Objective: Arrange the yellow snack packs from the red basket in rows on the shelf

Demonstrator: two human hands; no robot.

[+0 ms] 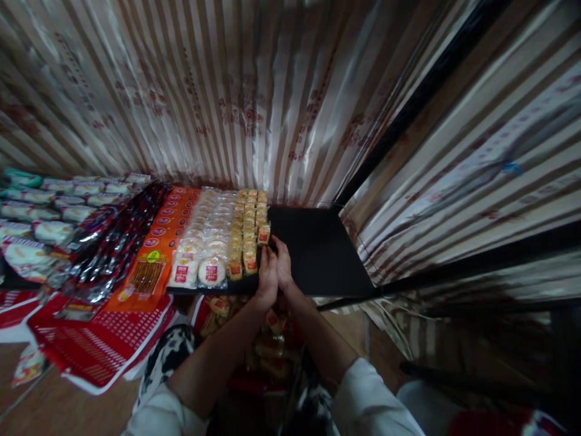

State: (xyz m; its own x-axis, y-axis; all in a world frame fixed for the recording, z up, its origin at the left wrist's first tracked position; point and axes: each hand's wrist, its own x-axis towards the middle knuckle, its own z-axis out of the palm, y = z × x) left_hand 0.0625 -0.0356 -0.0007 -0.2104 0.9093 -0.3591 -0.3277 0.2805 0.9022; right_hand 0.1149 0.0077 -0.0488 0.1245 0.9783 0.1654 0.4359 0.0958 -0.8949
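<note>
In the head view, my left hand (267, 278) and right hand (284, 263) are cupped side by side at the near end of a column of yellow packs (264, 234); I can't tell whether they grip one. Left of them, two longer yellow columns, white packs (212, 271) and orange bags (154, 254) look done. This column stops short, with black shelf (318, 254) right of my hands and loose packs (270, 345) below my wrists.

Striped sheeting (200, 91) is hung beyond the far edge of the black shelf (318, 248); below its near edge, brown floor tiles (88, 409) are dimly lit.
</note>
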